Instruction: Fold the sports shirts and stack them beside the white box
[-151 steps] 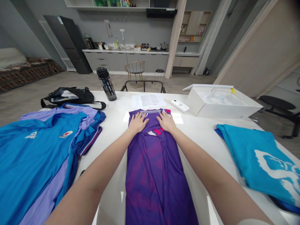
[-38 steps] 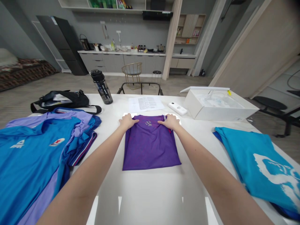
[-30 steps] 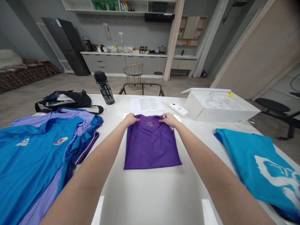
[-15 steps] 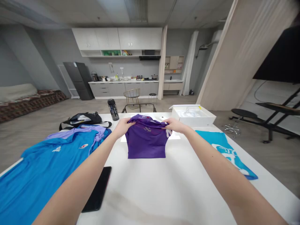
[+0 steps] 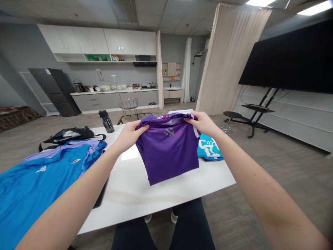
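A folded purple jersey (image 5: 169, 149) hangs in the air above the white table (image 5: 135, 187). My left hand (image 5: 130, 133) is closed on its top left corner. My right hand (image 5: 203, 123) is closed on its top right corner. The jersey's lower edge dangles just over the tabletop, in front of a folded turquoise shirt (image 5: 209, 149) lying at the table's right end.
Blue and lilac shirts (image 5: 39, 173) are spread on the table's left side, with a black phone (image 5: 100, 196) partly under my left arm. A black bag (image 5: 70, 134) and a dark water bottle (image 5: 106, 121) stand at the far edge. A large dark screen (image 5: 291, 62) stands at right.
The purple jersey went from a long strip to a folded square on the table, and both hands have now lifted it off the surface. The view has risen and turned right.
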`<state>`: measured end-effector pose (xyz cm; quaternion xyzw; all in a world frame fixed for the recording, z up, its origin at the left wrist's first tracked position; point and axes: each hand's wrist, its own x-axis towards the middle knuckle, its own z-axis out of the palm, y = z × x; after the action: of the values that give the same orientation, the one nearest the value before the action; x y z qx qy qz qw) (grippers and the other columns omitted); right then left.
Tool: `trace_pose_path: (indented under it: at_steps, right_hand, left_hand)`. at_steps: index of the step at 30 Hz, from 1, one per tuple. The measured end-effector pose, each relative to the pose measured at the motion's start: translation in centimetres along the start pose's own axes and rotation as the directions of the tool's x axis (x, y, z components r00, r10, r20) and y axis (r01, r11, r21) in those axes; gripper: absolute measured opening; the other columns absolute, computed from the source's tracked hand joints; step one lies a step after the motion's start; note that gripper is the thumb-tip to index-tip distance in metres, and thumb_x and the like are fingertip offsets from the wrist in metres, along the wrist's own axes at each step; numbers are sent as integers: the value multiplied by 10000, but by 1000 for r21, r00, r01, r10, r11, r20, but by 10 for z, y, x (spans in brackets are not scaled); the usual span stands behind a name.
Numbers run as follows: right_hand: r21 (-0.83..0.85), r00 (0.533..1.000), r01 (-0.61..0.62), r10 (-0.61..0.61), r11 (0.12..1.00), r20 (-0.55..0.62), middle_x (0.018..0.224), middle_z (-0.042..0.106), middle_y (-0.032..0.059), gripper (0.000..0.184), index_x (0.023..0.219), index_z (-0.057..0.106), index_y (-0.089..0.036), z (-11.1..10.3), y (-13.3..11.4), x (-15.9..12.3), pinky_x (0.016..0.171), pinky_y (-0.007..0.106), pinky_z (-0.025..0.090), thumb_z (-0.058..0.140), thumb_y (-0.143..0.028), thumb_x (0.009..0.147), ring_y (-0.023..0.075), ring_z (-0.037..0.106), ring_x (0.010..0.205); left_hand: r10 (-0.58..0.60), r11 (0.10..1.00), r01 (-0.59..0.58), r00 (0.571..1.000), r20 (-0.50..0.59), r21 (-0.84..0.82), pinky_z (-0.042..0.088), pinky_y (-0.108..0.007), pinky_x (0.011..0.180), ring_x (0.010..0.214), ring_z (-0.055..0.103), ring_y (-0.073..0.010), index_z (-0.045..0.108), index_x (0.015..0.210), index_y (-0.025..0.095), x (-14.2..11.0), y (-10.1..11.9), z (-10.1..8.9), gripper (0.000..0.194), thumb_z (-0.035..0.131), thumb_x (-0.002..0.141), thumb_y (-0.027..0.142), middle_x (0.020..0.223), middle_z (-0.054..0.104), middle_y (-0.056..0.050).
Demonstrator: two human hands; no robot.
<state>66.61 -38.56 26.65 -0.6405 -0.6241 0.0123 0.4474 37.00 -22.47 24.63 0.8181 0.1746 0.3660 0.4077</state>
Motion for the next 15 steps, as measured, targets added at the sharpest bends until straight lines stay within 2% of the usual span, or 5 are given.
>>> trace_pose_path:
  at_steps: [3, 9, 12, 15]
  right_hand:
    - [-47, 997, -73, 73, 996, -11, 761, 645, 13, 419, 814, 719, -162, -28, 30, -25, 702, 269, 424, 647, -571, 864, 199, 571, 779]
    - [-74, 969, -240, 235, 968, -72, 757, 655, 22, 459, 839, 717, -168, -88, 103, -63, 632, 264, 399, 635, -619, 866, 185, 563, 708]
    - [-85, 951, -304, 297, 949, -84, 743, 652, 24, 463, 854, 718, -166, -117, 148, -63, 625, 263, 399, 642, -623, 858, 184, 564, 695]
    - [-164, 940, -339, 329, 926, -85, 740, 657, 14, 413, 837, 717, -168, -132, 211, -43, 638, 255, 390, 641, -573, 868, 178, 570, 705]
  left_hand:
    - [19, 999, -14, 995, 101, -44, 510, -349, 926, 1017, 661, -261, 756, 1145, 187, 10, -2, 51, 405, 645, 910, 498, 1088, 752, -32]
    - [-23, 979, 61, 981, 192, -195, 529, -350, 885, 979, 672, -258, 758, 1135, 190, 49, -24, 157, 403, 644, 910, 505, 1059, 760, -31]
    - [-45, 954, 113, 970, 241, -278, 536, -352, 895, 1000, 676, -262, 756, 1132, 189, 82, -41, 205, 409, 663, 897, 509, 1094, 760, -37]
    - [-78, 906, 190, 953, 293, -379, 538, -351, 901, 1001, 679, -254, 753, 1121, 188, 132, -76, 255, 408, 679, 880, 509, 1109, 760, -45]
